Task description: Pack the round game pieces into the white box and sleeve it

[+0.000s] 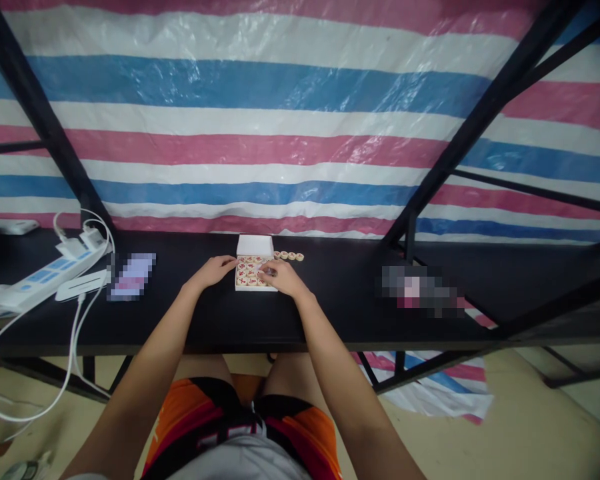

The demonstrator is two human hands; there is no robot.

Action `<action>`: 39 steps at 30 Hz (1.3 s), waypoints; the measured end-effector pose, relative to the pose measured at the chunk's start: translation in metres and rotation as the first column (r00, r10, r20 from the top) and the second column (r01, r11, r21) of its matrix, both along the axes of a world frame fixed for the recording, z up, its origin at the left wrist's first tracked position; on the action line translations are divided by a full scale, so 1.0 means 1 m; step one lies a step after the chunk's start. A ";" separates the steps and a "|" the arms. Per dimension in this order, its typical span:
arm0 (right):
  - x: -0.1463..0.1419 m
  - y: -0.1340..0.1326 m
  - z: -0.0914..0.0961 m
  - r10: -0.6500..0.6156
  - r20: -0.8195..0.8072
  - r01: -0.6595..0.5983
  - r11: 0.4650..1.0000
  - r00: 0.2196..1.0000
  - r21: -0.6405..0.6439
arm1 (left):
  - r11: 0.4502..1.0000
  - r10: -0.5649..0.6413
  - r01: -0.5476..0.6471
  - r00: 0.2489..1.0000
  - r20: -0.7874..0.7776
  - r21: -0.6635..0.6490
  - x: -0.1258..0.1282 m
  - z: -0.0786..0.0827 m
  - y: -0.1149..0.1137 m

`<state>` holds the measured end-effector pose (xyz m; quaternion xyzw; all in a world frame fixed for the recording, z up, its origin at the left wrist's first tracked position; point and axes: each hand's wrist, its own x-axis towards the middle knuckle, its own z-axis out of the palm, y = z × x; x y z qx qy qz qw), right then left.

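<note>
— What's nearest?
— The table's (215,327) front edge; between it and the box (256,289) there's room for both wrists.
— And the hands?
— The left hand (219,270) reaches to the box's left side; I can't tell if its fingers grip it. The right hand (283,277) curls over the box's right part, above the pieces (251,273) inside; whether its fingers are clamped on one is hidden.
— How to work neatly?
— I'd pinch one piece by its rim, left hand steadying the box.
— Beyond?
— A row (292,256) of pieces lies right of the box's far part; mind the right knuckles there. The lid (255,245) and then the sheet (265,153) rise behind the box.
</note>
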<state>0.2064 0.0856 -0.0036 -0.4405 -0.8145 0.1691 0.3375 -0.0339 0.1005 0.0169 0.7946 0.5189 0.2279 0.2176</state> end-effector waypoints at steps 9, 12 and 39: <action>-0.001 -0.001 0.001 0.017 -0.119 -0.015 1.000 0.993 0.018 | 1.000 -0.006 0.006 1.000 0.013 -0.001 0.000 0.002 -0.001; -0.003 0.000 0.000 0.034 -0.157 -0.023 0.997 0.987 0.073 | 1.000 -0.002 0.002 1.000 0.008 -0.002 0.000 0.002 -0.001; 0.066 0.016 -0.019 -0.838 0.083 0.842 0.539 0.540 -0.026 | 1.000 -0.012 0.013 1.000 0.024 -0.010 -0.001 -0.001 0.000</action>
